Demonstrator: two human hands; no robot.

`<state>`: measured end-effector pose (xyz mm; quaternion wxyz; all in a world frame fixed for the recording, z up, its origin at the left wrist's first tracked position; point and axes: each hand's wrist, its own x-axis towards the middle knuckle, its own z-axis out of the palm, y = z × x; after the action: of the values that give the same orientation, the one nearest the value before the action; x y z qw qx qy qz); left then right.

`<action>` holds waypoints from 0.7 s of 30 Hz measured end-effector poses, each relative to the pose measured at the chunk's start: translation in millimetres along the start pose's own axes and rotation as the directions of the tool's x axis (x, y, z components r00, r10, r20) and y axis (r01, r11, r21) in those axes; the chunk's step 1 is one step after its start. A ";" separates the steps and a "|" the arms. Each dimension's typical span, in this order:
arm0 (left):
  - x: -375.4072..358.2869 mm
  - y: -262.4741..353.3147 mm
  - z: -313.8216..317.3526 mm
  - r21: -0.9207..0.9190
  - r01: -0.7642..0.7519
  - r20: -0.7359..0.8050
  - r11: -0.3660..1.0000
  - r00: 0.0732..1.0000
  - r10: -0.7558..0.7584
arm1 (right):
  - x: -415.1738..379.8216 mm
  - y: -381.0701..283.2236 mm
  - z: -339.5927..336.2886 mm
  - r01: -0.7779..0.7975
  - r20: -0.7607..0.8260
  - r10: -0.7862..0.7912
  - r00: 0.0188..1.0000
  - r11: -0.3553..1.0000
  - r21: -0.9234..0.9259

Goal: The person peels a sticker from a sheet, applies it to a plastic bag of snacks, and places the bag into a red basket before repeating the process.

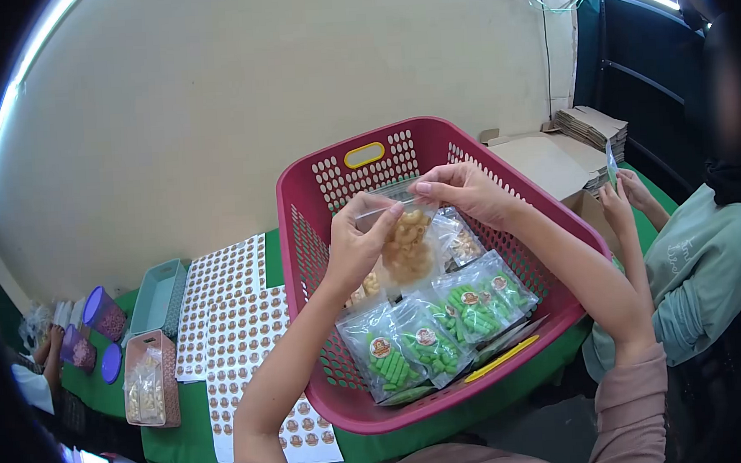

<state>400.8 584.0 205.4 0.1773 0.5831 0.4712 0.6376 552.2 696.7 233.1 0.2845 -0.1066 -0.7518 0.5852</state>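
Observation:
Over a large maroon laundry basket (346,413), I hold a clear zip bag (411,259) of pale yellow, curled macaroni-like snacks. My left hand (361,239) is closed on the bag's upper left side, thumb across the front. My right hand (467,194) pinches the top edge at the right with thumb and fingertips. Below it in the basket lie several bags of green stick snacks (426,337), with round stickers on their fronts. Another bag with orange-pale pieces (461,242) rests behind them, partly covered. Whether the zip is fully sealed I cannot make out.
Sheets of round stickers (251,347) lie left of the basket on the green-covered table (181,447). Beyond them are a teal tray (160,297), a pink basket of bags (150,381) and purple-lidded tubs (102,313). Flattened cardboard (551,159) and a co-worker (690,257) are at right.

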 end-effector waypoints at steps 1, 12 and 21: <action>0.8 -0.1 -1.4 0.004 0.003 -0.002 1.000 1.000 -0.003 | 1.3 1.1 -0.5 0.000 0.003 0.000 1.000 1.000 0.005; 0.4 5.9 -1.8 -0.062 0.113 0.062 0.992 0.992 -0.109 | -0.6 -0.2 7.7 0.046 0.062 -0.045 0.997 0.999 -0.019; 4.2 -7.6 -8.6 0.211 0.144 0.116 0.967 0.978 -0.171 | 0.7 10.9 -14.4 0.041 -0.027 -0.045 0.999 0.991 -0.130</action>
<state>389.4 587.6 202.7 0.1985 0.6001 0.5654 0.5299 557.7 712.0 225.3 0.3008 -0.1175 -0.7860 0.5272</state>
